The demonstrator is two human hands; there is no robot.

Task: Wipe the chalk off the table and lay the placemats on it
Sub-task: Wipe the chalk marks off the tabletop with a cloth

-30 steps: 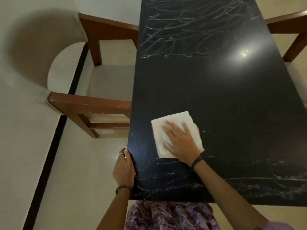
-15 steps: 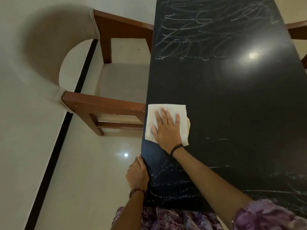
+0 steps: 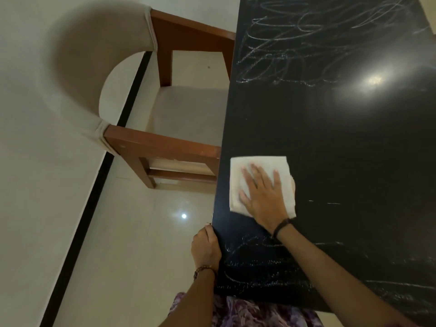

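Observation:
A black table (image 3: 335, 142) fills the right side of the view. White chalk scribbles (image 3: 306, 41) cover its far end, and fainter chalk marks (image 3: 262, 263) lie near the front edge. The middle band is dark and free of chalk. A folded white cloth (image 3: 257, 166) lies flat near the table's left edge. My right hand (image 3: 262, 194) presses on it with straight, spread fingers. My left hand (image 3: 205, 246) grips the table's left edge close to the near corner. No placemats are in view.
A wooden armchair (image 3: 165, 147) with a beige seat and curved beige back stands against the table's left side. The pale tiled floor (image 3: 132, 244) has a black strip (image 3: 94, 194) running along it. A lamp's glare shines on the table at the right.
My right hand slid the cloth left to the table's edge, then a little back to the right. The view shifted left. My left hand kept its grip on the edge.

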